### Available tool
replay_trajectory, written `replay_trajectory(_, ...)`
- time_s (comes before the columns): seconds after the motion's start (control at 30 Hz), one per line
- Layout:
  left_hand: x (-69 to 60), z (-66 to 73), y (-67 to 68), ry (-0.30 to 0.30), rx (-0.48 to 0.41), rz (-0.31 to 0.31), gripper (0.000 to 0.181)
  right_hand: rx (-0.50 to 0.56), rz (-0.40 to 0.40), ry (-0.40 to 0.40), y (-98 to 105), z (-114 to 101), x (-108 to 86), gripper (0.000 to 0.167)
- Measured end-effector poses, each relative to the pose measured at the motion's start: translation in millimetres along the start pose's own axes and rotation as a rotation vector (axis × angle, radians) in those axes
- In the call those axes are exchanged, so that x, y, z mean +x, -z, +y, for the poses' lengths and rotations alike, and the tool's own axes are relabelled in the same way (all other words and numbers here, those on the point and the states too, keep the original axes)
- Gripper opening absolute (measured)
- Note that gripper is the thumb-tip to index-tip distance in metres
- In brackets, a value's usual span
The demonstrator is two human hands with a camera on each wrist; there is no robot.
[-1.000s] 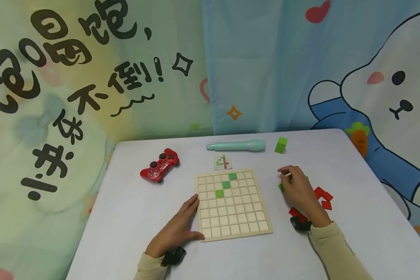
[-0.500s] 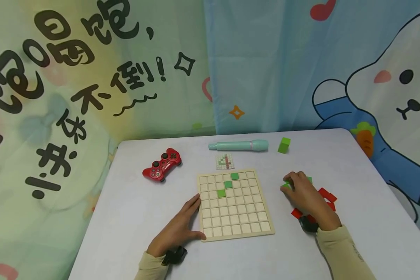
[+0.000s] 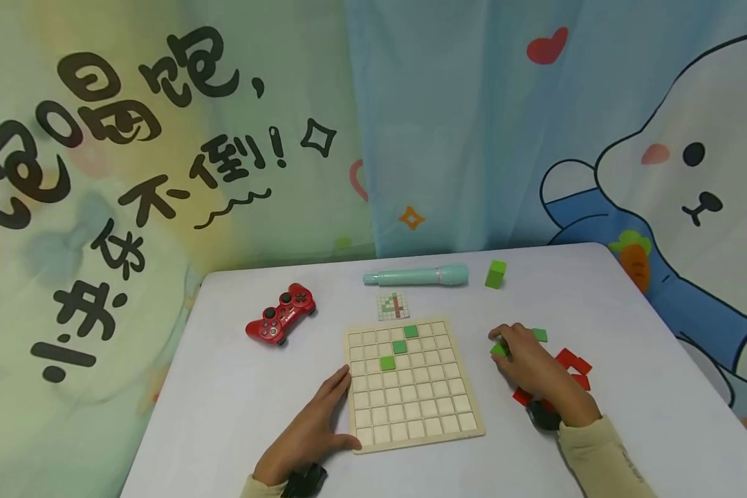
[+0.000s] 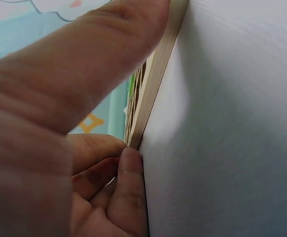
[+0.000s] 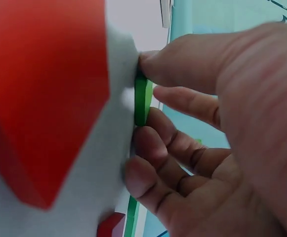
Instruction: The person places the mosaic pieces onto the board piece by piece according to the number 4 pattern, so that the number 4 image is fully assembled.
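Observation:
A square wooden grid board (image 3: 411, 394) lies on the table, with several green squares in its cells, one of them a green square (image 3: 400, 346) near the top. Along the board's left edge rests my left hand (image 3: 308, 425), thumb and fingers spread; the left wrist view has the thumb (image 4: 108, 54) against the board's rim (image 4: 155, 79). To the right of the board, my right hand (image 3: 529, 363) pinches a small green tile (image 5: 142, 100) between thumb and fingertips, low at the tabletop. Another green tile (image 3: 539, 335) lies just beyond that hand.
Red tiles (image 3: 574, 361) lie partly beneath the right wrist. Behind the board are a small pattern card (image 3: 393, 306), a teal pen-shaped object (image 3: 416, 276) and a green block (image 3: 495, 274). A red game controller (image 3: 281, 314) sits at the back left.
My right hand has come down among the green tiles, and its thumb and fingers have closed around one. The left hand stays at the board's edge. The head view has shifted slightly.

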State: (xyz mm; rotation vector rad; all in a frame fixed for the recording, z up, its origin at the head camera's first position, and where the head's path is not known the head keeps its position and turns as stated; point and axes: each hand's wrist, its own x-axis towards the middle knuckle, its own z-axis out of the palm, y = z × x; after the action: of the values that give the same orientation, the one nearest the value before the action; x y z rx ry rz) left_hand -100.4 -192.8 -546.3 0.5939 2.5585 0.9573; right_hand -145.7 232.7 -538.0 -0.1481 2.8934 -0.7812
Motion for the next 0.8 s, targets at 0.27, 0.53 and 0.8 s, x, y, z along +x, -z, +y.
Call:
replay_trajectory(0.27, -1.8, -1.8, 0.1, 0.017, -0.029, 0.002, 0.120, -0.017, 0.018, -0.004, -1.8, -0.2, -1.7, 0.046)
replay_trajectory(0.53, -7.4, -3.0, -2.4, 0.043, -0.049, -0.015, 0.121, -0.008, -0.017, 0.003, -2.0, 0.2, -2.3, 0.042)
replay_trajectory(0.8, -1.9, -3.2, 2.0, 0.009, -0.024, -0.012, 0.121, -0.018, -0.006, 0.017, 1.9, 3.4, 0.5, 0.041)
